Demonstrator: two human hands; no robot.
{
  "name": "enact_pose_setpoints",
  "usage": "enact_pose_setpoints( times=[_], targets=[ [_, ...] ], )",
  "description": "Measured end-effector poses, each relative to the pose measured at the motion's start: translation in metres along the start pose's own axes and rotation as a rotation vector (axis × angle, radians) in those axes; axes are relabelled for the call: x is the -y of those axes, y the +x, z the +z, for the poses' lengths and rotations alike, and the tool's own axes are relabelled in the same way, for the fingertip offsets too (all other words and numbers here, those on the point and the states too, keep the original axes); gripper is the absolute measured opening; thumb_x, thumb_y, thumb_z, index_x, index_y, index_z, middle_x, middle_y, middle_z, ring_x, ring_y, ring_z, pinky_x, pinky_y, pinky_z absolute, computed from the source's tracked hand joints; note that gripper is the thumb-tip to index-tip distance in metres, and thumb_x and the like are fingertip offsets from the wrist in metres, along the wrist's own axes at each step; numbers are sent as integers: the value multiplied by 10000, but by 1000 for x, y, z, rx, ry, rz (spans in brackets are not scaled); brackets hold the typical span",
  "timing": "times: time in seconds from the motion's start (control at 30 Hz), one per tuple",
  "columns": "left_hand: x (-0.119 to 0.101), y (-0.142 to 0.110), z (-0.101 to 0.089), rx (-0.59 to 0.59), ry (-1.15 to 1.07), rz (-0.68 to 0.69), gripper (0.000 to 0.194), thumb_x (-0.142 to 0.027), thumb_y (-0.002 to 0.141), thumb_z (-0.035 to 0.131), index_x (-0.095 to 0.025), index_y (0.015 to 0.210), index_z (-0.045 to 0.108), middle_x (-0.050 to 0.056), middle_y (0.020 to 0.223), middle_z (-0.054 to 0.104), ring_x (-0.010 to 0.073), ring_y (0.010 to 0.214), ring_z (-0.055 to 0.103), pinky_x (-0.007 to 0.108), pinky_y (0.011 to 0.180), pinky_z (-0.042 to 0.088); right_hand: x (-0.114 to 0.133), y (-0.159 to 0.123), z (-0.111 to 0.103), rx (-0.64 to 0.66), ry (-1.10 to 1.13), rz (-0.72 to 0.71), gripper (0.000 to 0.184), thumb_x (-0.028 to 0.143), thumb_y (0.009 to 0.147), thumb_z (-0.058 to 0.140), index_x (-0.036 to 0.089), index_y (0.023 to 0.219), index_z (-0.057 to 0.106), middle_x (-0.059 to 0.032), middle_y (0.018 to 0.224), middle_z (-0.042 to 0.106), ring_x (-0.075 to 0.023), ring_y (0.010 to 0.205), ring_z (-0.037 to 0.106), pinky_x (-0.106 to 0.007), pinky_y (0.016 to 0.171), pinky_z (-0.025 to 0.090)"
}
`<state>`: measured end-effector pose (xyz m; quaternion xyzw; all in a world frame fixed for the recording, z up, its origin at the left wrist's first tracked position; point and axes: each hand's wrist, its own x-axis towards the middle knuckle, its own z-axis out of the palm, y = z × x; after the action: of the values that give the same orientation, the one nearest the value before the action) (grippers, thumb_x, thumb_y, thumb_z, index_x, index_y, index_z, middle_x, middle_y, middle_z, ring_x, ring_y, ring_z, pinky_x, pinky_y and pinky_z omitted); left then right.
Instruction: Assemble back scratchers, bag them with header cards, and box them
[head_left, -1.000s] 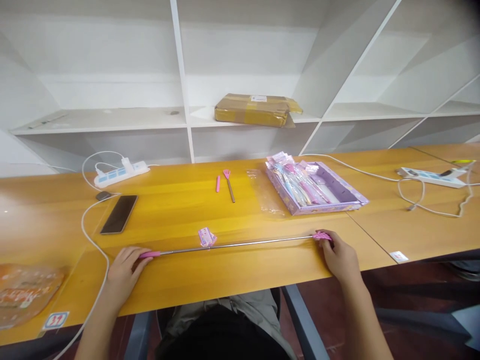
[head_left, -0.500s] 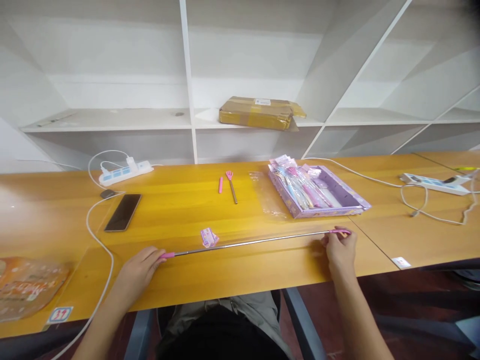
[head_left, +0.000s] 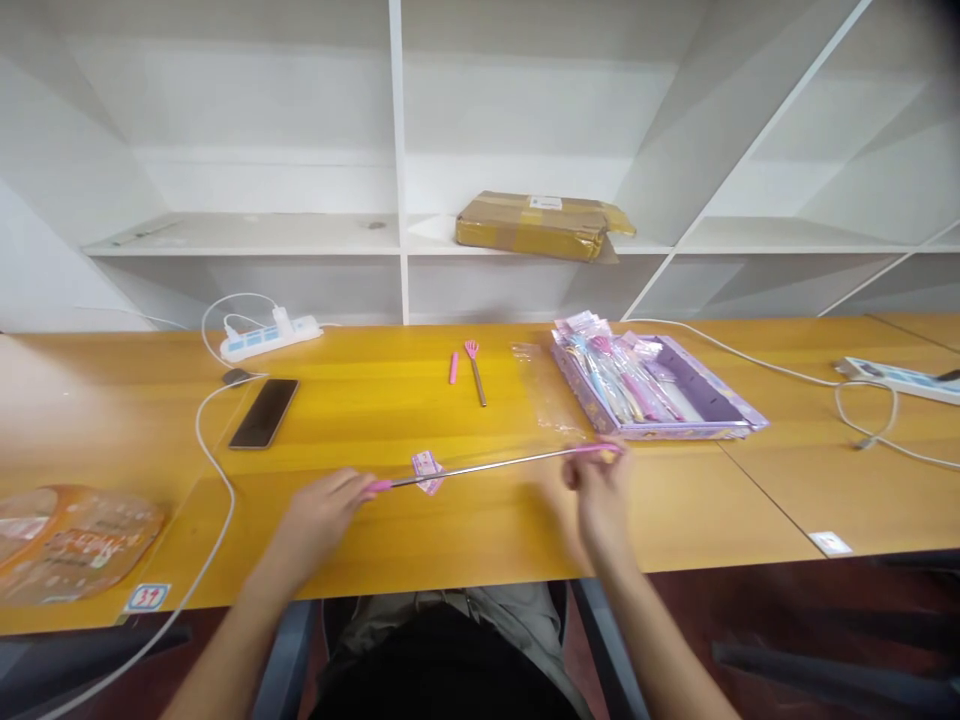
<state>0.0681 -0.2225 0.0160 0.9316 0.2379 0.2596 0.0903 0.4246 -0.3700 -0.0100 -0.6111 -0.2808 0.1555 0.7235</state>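
Observation:
A telescopic back scratcher with a thin metal rod stretches between my hands above the table. My left hand is closed around its pink handle end. At the other end, my right hand grips the pink head and is slightly blurred. Small printed cards lie just behind the rod's left part. Farther back are a second, shorter scratcher piece with a pink claw and a loose pink handle. A purple box holding several wrapped scratchers stands behind my right hand.
Clear plastic wrapping lies left of the box. A phone, a white power strip and its cable are at left, with an orange-printed plastic bag nearer. A taped carton sits on the white shelf.
My right hand has moved left toward my left hand, and the back scratcher's rod is now shorter. The whole view has shifted slightly.

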Motion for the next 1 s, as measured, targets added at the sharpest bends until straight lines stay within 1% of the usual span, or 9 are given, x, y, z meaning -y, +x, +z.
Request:
enact_pose_setpoints(
  times=[0.07, 0.1, 0.2, 0.27, 0.33, 0.47, 0.6, 0.87, 1.0],
  targets=[
    [-31, 13, 33, -17, -72, -14, 345, -326, 1128, 430, -250, 1274, 733, 56, 1006, 769, 177, 877, 727, 274, 774, 571, 4, -46, 46, 236, -9, -29, 171, 378, 1041, 480, 276, 1129, 374, -7, 936, 588, -118, 621, 538, -258, 575, 486],
    [-42, 17, 46, -59, -110, -58, 346, -330, 1127, 432, -244, 1254, 742, 50, 954, 764, 171, 834, 722, 262, 741, 567, 4, -66, 63, 271, 40, -40, 206, 363, 1067, 457, 290, 1219, 340, -29, 1032, 595, -122, 644, 565, -271, 587, 503],
    [-50, 19, 64, -42, -226, -167, 320, -365, 1118, 466, -257, 1240, 741, 40, 1010, 767, 169, 889, 732, 259, 798, 575, -1, -91, 84, 365, 91, -95, 268, 347, 1099, 460, 311, 1322, 316, -38, 1083, 592, -148, 762, 619, -303, 683, 545],
    [-40, 13, 61, -9, -240, -205, 309, -398, 1109, 489, -262, 1222, 742, 33, 1020, 765, 173, 901, 733, 264, 806, 573, -8, -84, 76, 516, 36, -49, 267, 376, 1096, 488, 288, 1332, 398, -49, 1075, 617, -168, 823, 635, -328, 748, 557],
    [-29, 7, 56, 19, -229, -245, 305, -413, 1106, 492, -273, 1201, 747, 22, 1012, 761, 173, 903, 731, 269, 815, 569, -17, -71, 61, 634, -27, 55, 300, 432, 1092, 486, 264, 1341, 475, -40, 997, 636, -172, 764, 629, -321, 701, 547],
    [-27, 1, 55, 106, -264, -274, 309, -425, 1111, 476, -299, 1195, 745, 15, 1071, 750, 169, 957, 725, 280, 892, 565, -34, -60, 46, 597, -106, 104, 358, 491, 1102, 411, 234, 1305, 555, 6, 784, 596, -165, 628, 575, -291, 592, 499],
    [-31, 5, 59, 138, -289, -300, 288, -447, 1093, 513, -295, 1190, 737, 13, 1082, 737, 175, 985, 719, 282, 899, 559, -36, -64, 48, 614, -110, 106, 348, 496, 1107, 386, 237, 1270, 553, -1, 829, 614, -150, 598, 562, -271, 548, 483],
    [-26, 4, 56, 143, -316, -312, 320, -466, 1098, 485, -302, 1176, 749, 24, 1072, 737, 194, 1001, 701, 311, 922, 555, -19, -59, 42, 701, -307, 4, 318, 459, 1133, 347, 235, 1129, 572, 5, 759, 587, -170, 649, 579, -279, 610, 461],
    [-28, 7, 51, 152, -321, -322, 326, -467, 1101, 478, -310, 1174, 755, 17, 1073, 736, 193, 997, 695, 319, 921, 553, -2, -47, 35, 850, -404, -26, 324, 484, 1135, 363, 241, 1110, 575, 3, 776, 604, -176, 681, 584, -280, 642, 453]
  ],
)
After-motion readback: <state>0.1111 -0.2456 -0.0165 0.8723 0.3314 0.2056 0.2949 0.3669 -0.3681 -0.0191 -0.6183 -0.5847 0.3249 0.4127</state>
